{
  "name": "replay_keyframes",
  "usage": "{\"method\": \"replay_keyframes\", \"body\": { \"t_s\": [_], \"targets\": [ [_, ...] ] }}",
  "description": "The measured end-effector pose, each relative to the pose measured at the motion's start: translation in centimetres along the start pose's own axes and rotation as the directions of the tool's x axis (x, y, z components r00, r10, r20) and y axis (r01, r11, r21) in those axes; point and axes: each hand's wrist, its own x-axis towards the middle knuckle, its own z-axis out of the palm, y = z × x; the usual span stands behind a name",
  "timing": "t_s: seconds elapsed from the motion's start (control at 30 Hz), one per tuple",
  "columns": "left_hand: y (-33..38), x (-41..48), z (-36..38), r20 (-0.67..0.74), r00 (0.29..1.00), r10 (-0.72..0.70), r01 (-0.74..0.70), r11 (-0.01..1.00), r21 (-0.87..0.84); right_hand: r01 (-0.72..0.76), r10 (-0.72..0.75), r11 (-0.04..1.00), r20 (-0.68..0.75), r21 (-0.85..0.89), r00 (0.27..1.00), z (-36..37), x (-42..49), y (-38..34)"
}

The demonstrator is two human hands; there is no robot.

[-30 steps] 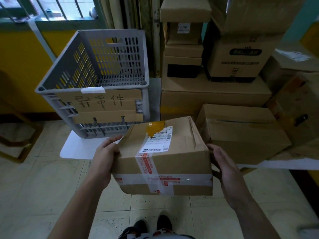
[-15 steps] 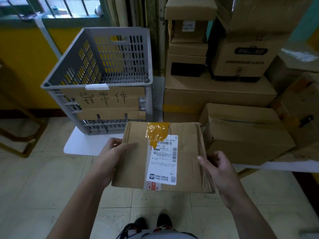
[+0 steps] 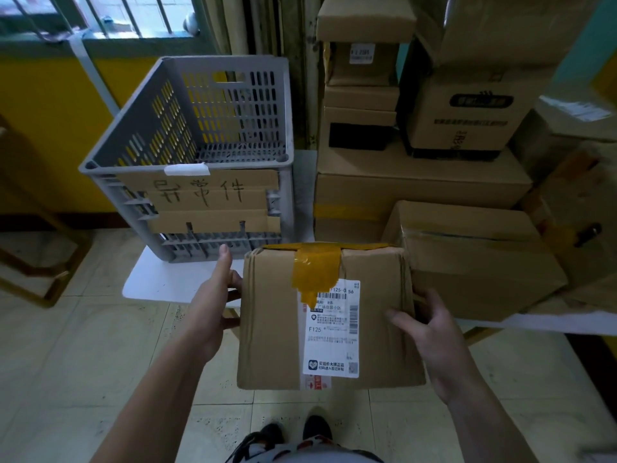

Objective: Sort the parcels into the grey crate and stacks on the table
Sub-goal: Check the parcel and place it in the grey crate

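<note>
Over the floor tiles [image 3: 83,362], just before the white table [image 3: 167,284]: brown parcel [image 3: 273,329], label [image 3: 332,332] up. Held at its left side by left hand [image 3: 210,309], thumb sticking up; gripped at right edge by right hand [image 3: 430,335], thumb on top. Behind, grey crate [image 3: 150,128] and stacked boxes [image 3: 417,192].

Matt creased cardboard parcel [image 3: 277,315], glossy yellow tape [image 3: 315,272], perforated grey plastic crate [image 3: 213,105]

Both arms [image 3: 160,389] reach forward, bare. The left hand [image 3: 213,305] grips the box [image 3: 273,329] at its left side — thumb straight, pointing ahead. The right hand [image 3: 434,335] clasps the right edge — thumb laid on top.
</note>
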Motion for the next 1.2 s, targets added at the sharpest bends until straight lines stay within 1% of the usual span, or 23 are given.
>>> {"method": "replay_keyframes", "body": {
  "t_s": [0.1, 0.17, 0.3, 0.47, 0.53, 0.57, 0.63, 0.73, 0.83, 0.93, 1.0, 1.1, 1.2],
  "targets": [
    [-0.4, -0.1, 0.5, -0.029, 0.999, 0.033, -0.032, 0.999, 0.043, -0.06, 0.058, 0.994, 0.023, 0.096, 0.998, 0.0, -0.1, 0.1],
    [-0.5, -0.1, 0.8, -0.019, 0.997, 0.077, -0.077, 0.996, 0.034, -0.101, 0.1, 0.985, 0.018, 0.14, 0.995, 0.1, 0.0, 0.4],
    [-0.4, -0.3, 0.6, -0.012, 0.995, 0.101, -0.102, 0.994, -0.041, -0.108, 0.11, 0.986, -0.01, 0.13, 0.994, 0.6, 0.3, 0.8],
    [-0.2, -0.5, 0.5, 0.038, 0.992, 0.124, -0.123, 0.992, -0.026, -0.111, 0.113, 0.979, 0.0, 0.171, 0.994, 0.7, 0.2, 1.1],
    [-0.1, -0.5, 0.1, 0.073, 0.99, 0.117, -0.118, 0.993, 0.017, -0.13, 0.132, 0.967, 0.001, 0.221, 0.991, 0.8, 0.4, 1.6],
    [-0.1, -0.4, 0.0, 0.091, 0.992, 0.092, -0.097, 0.994, 0.056, -0.14, 0.145, 0.96, -0.004, 0.243, 0.989, 0.9, 0.5, 1.8],
    [0.0, -0.4, -0.4, 0.129, 0.992, 0.008, -0.024, 0.992, 0.125, -0.148, 0.165, 0.949, -0.035, 0.279, 0.986, 1.2, 0.6, 2.5],
    [-0.2, -0.1, -1.0, 0.211, 0.973, -0.092, 0.061, 0.987, 0.149, -0.148, 0.183, 0.94, -0.088, 0.308, 0.979, 1.7, 0.7, 3.3],
    [-0.3, -0.3, -0.9, 0.213, 0.973, -0.086, 0.042, 0.978, 0.205, -0.158, 0.196, 0.931, -0.085, 0.329, 0.977, 2.0, 0.6, 3.2],
    [-0.3, -0.1, -1.1, 0.113, 0.992, -0.054, 0.031, 0.981, 0.193, -0.149, 0.205, 0.914, -0.114, 0.376, 0.972, 1.9, 1.1, 3.2],
    [0.0, 0.2, -1.9, 0.067, 0.997, -0.022, 0.008, 0.98, 0.201, -0.171, 0.236, 0.901, -0.121, 0.398, 0.964, 1.7, 1.7, 3.2],
    [0.6, 0.3, -2.7, 0.087, 0.996, 0.032, -0.058, 0.945, 0.32, -0.218, 0.289, 0.9, -0.144, 0.378, 0.946, 1.8, 2.1, 3.4],
    [0.8, 0.1, -2.8, 0.156, 0.988, -0.004, -0.056, 0.924, 0.379, -0.251, 0.318, 0.904, -0.152, 0.347, 0.936, 2.5, 2.2, 3.5]
  ]
}}
